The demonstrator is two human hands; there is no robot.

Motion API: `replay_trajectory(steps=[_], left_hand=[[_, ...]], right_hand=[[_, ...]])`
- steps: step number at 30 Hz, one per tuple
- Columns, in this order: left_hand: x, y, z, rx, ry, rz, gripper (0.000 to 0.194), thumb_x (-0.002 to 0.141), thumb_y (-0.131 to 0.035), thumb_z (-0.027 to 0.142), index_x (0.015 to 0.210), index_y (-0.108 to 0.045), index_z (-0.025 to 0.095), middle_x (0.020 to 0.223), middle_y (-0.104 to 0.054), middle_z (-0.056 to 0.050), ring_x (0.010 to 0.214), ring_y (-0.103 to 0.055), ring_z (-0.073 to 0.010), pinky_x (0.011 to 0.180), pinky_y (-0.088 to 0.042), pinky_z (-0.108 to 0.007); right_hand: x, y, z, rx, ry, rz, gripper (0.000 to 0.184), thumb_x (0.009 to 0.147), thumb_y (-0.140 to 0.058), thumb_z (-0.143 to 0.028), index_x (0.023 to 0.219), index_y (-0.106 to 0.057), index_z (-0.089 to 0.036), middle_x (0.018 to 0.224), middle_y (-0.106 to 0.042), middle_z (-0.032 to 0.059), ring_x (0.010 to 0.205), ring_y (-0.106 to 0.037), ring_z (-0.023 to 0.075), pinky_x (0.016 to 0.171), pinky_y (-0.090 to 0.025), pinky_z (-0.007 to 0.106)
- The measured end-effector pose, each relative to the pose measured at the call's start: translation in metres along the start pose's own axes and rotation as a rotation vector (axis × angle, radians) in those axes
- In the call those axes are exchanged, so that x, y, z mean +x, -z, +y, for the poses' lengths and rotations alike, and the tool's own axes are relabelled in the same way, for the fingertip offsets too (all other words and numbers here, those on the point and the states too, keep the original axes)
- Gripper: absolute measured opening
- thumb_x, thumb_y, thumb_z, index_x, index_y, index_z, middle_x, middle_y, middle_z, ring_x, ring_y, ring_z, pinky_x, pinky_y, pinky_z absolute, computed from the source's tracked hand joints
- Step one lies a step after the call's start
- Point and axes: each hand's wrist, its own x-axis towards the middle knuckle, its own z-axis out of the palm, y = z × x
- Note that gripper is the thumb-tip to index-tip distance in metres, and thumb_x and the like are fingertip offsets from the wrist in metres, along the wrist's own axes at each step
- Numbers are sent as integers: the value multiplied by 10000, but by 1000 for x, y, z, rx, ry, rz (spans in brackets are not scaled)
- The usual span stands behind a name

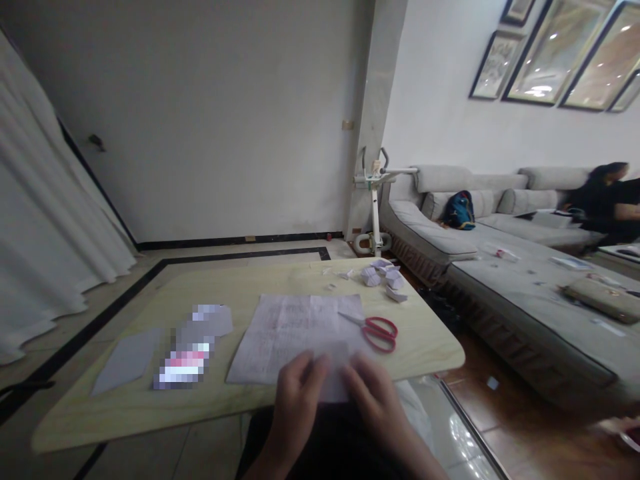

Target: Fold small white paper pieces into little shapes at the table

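A small white piece of paper [335,383] is held up between my two hands at the table's near edge. My left hand [300,383] pinches its left side with thumb and fingers. On the other side, my right hand [370,390] closes on the paper's right edge, somewhat blurred. Behind them a large creased printed sheet [295,333] lies flat on the table. Scissors with red handles [380,332] rest partly on that sheet, their blades pointing left. The print on the sheet is too faint to read.
On the pale wooden table [430,347], folded paper pieces [383,275] sit at the far right, with small scraps beside them. A white sheet [127,360] and a pixelated item [185,360] lie left. Right of the table stands a grey sofa [525,300]; a person [600,200] sits there.
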Motion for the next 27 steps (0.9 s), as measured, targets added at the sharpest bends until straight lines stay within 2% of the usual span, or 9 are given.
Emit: replay_trajectory(steps=[4, 9, 15, 22, 27], left_hand=[[2, 2, 6, -14, 24, -7, 328, 807, -576, 420, 583, -512, 189, 545, -497, 25, 552, -481, -142, 481, -412, -206], [3, 4, 11, -46, 66, -145, 303, 766, -612, 444, 656, -620, 162, 594, -615, -13, 596, -571, -178, 513, -457, -229], [3, 3, 14, -34, 111, -34, 337, 753, -602, 474, 597, -576, 177, 532, -560, 12, 530, -548, -163, 468, -443, -225], [2, 7, 11, 38, 62, -3, 336, 783, -583, 408, 540, -507, 189, 489, -469, 41, 505, -469, -131, 451, -393, -205], [0, 5, 8, 10, 67, 46, 346, 767, -594, 424, 531, -506, 186, 476, -477, 41, 486, -467, -126, 434, -390, -205]], right_hand=[[-1, 3, -3, 3, 1, -51, 435, 940, -422, -530, 669, -523, -206, 618, -501, -8, 610, -465, 163, 557, -382, 253], [2, 3, -7, 0, 42, -40, 406, 958, -392, -502, 703, -516, -212, 648, -518, -5, 624, -468, 161, 580, -396, 251], [2, 4, -14, -4, 16, -108, 391, 954, -397, -486, 712, -531, -210, 657, -538, 0, 639, -492, 165, 582, -410, 247], [-2, 6, -13, -73, 40, -182, 346, 962, -395, -425, 760, -560, -198, 696, -597, 13, 664, -528, 167, 605, -415, 246], [-3, 6, -13, -142, 62, -221, 311, 970, -383, -363, 800, -581, -195, 730, -624, 26, 655, -535, 168, 620, -424, 256]])
